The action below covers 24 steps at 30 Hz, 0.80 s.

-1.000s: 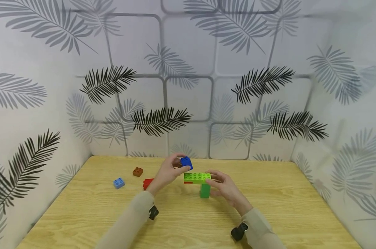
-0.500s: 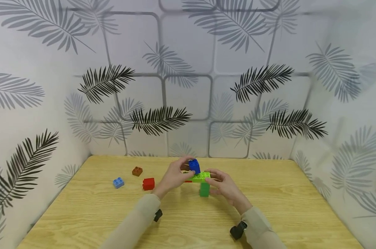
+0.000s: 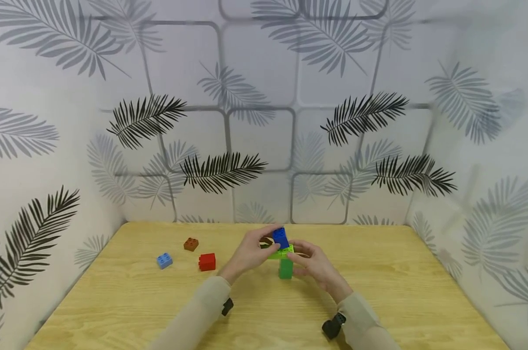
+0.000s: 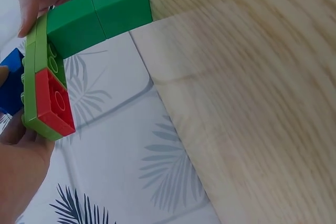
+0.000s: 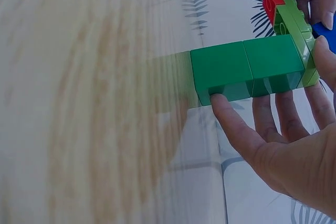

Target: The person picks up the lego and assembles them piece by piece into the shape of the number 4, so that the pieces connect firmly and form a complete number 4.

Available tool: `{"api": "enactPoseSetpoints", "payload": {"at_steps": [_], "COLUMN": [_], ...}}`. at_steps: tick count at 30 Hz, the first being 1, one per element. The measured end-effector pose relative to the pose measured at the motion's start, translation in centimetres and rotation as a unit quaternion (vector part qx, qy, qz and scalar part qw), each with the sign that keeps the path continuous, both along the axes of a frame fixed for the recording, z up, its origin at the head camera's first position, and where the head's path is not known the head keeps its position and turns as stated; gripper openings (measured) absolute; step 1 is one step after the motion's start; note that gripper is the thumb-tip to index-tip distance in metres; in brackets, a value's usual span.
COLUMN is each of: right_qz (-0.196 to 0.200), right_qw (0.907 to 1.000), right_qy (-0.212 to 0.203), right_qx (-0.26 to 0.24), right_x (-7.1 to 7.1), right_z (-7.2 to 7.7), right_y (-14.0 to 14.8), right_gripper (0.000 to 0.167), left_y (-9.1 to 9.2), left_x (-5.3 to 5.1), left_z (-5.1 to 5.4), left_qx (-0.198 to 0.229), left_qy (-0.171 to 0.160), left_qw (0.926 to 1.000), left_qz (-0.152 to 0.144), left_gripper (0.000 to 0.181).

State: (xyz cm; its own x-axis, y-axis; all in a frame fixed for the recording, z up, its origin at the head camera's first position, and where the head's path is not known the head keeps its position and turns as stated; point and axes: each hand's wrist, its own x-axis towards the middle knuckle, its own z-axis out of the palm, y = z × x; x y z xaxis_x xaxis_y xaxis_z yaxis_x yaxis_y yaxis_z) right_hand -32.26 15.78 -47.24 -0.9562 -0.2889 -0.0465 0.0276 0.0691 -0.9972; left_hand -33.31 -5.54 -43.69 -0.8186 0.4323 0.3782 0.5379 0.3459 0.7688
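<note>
The dark-blue brick (image 3: 280, 238) stood tilted right over the lime-green beam (image 4: 30, 85), pinched between the thumb and fingers of the left hand (image 3: 249, 250); whether its underside had met the studs was hard to tell, as the fingers hid part of the join. The beam lay across the top of a column of two green bricks (image 5: 247, 69), one end borne, the other jutting out with a red brick (image 4: 55, 103) fixed beneath it and nothing below that. Such an overhang would probably tip under a push from above — likely why the right hand (image 3: 314, 267) curled about the supported end, thumb against the beam, other fingers behind the column and one fingertip touching its lower brick.

To the left, apart from the structure, lay three loose bricks: a red brick on its side (image 3: 207, 262), its studs facing sideways, then a light-blue brick (image 3: 164, 260) and a brown brick (image 3: 191, 244), both studs up. Set there, they seemed within the left hand's reach yet out of the way.

The tabletop (image 3: 264, 316) was pale, wood-grained and smooth — faintly glossy up close. Around it rose light wall coverings (image 3: 264, 136) printed with grey and black fronds and rounded rectangles.
</note>
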Motion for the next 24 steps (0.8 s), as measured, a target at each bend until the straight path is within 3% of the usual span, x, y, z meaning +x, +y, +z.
{"api": "enactPoseSetpoints", "payload": {"at_steps": [4, 10, 24], "right_qz": [0.005, -0.002, 0.011], "right_qw": [1.0000, 1.0000, 0.9998], "right_qy": [-0.001, 0.002, 0.003], "right_qx": [0.001, -0.005, -0.014], "right_x": [0.04, -0.08, -0.03], "right_z": [-0.26, -0.25, -0.23], "right_y": [-0.08, -0.06, 0.16], "right_gripper": [0.056, 0.056, 0.053], "left_y": [0.12, 0.34, 0.55], "left_x": [0.27, 0.09, 0.20], "left_z": [-0.13, -0.06, 0.32], "left_qx": [-0.010, -0.022, -0.051], "left_qy": [-0.007, 0.021, 0.041], "left_qw": [0.9999, 0.9993, 0.9965], "left_qz": [-0.003, -0.022, -0.053], "left_gripper": [0.048, 0.051, 0.046]}}
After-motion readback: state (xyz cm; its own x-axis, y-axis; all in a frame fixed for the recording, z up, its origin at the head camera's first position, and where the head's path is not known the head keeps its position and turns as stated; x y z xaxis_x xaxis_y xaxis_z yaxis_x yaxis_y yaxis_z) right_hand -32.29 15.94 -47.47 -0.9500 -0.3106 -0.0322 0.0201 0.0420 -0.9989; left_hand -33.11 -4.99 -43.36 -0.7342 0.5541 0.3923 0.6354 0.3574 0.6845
